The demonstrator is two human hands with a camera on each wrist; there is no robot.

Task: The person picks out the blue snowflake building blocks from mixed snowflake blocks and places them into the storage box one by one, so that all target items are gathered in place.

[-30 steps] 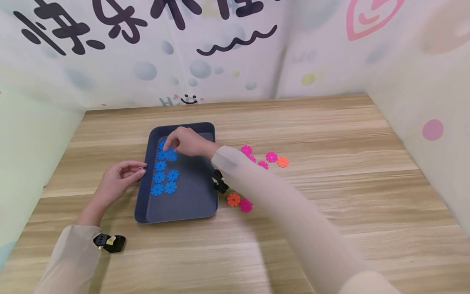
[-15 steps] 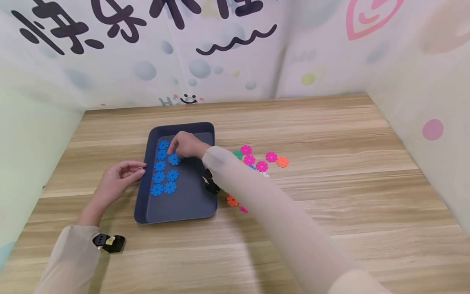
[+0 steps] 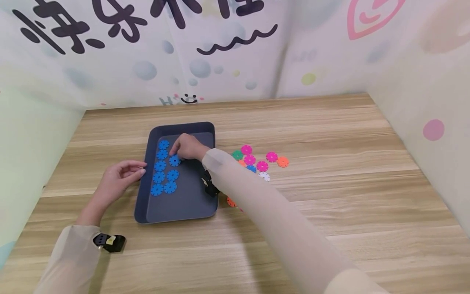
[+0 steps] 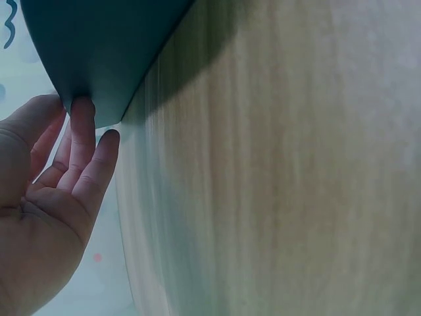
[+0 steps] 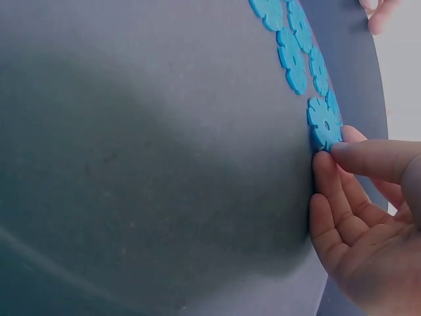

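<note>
A dark blue tray lies on the wooden table. Several blue snowflake discs lie in two columns along its left side. My right hand reaches into the tray, and its thumb and fingertips pinch the edge of the top disc of the right column. In the right wrist view that blue disc lies flat on the tray floor at my right hand's fingertips. My left hand rests beside the tray, its straight fingers touching the tray's outer wall.
Loose discs lie on the table right of the tray: pink, green, blue, white and orange. Another orange one peeks from under my right forearm. Printed walls close in the table at the back and on both sides.
My right hand has come down and slightly toward me, bringing the blue disc onto the tray floor. Its arm now uncovers more loose discs. The left hand has not moved.
</note>
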